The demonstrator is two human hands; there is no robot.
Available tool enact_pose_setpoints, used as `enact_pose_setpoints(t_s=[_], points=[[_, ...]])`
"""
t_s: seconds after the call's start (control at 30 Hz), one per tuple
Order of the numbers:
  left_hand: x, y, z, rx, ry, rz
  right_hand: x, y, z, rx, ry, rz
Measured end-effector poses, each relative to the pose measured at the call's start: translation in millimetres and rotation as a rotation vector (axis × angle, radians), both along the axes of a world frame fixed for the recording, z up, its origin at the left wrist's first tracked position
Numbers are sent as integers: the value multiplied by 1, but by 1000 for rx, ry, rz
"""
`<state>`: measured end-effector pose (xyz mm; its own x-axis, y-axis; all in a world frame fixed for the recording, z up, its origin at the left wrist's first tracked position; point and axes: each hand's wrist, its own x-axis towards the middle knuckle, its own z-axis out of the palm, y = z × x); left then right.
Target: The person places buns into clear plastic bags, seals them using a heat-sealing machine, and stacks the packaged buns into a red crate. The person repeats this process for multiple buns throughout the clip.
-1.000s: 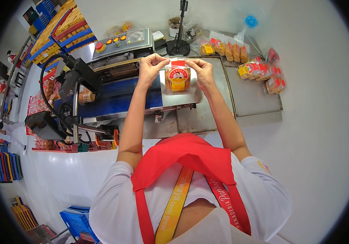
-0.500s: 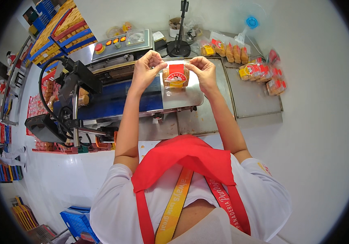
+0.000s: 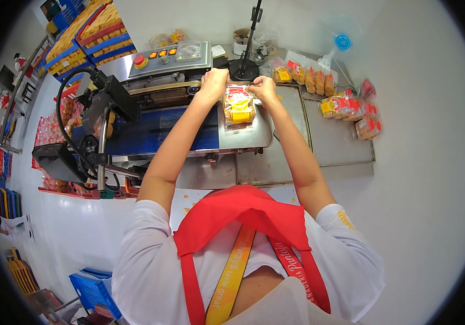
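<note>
A clear plastic bag of small baked goods (image 3: 239,114), with a red and yellow label, rests on the shiny metal end plate (image 3: 262,135) of a conveyor machine. My left hand (image 3: 214,85) is closed at the bag's far left corner, its thumb and fingertips partly hidden. At the far right corner, my right hand (image 3: 264,90) pinches the bag's top edge between thumb and fingers. The filled part of the bag lies toward me, below both hands.
Left of the plate runs a blue conveyor belt (image 3: 162,130), under a black device on a post (image 3: 114,97). A control panel (image 3: 173,57) and a black stand (image 3: 244,70) are beyond it. Packed bags (image 3: 335,106) lie on the metal table at right; stacked crates (image 3: 94,38) stand far left.
Both hands have shifted slightly away from me along with the bag's top edge. More of the bag's label and front face now shows. My view has also shifted slightly.
</note>
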<state>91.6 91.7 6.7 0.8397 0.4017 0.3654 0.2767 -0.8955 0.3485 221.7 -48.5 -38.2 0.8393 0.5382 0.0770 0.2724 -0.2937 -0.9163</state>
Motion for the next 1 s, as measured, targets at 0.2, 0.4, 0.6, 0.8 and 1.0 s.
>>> enact_pose_setpoints(t_s=[0.2, 0.4, 0.6, 0.8, 1.0], points=[[-3, -5, -1, 5, 69, 101, -18, 0, 28, -211, -257, 65], [-10, -4, 1, -23, 73, 78, -19, 5, 29, -354, -981, 310], [-4, -5, -12, 55, 57, 84, -41, 1, 53, -431, -857, 541], [-54, -11, -2, -284, -79, -205, -82, 2, 52, -556, -800, 451], [-130, -50, -10, -384, -252, 17, -118, 35, 37, -417, -843, 376]])
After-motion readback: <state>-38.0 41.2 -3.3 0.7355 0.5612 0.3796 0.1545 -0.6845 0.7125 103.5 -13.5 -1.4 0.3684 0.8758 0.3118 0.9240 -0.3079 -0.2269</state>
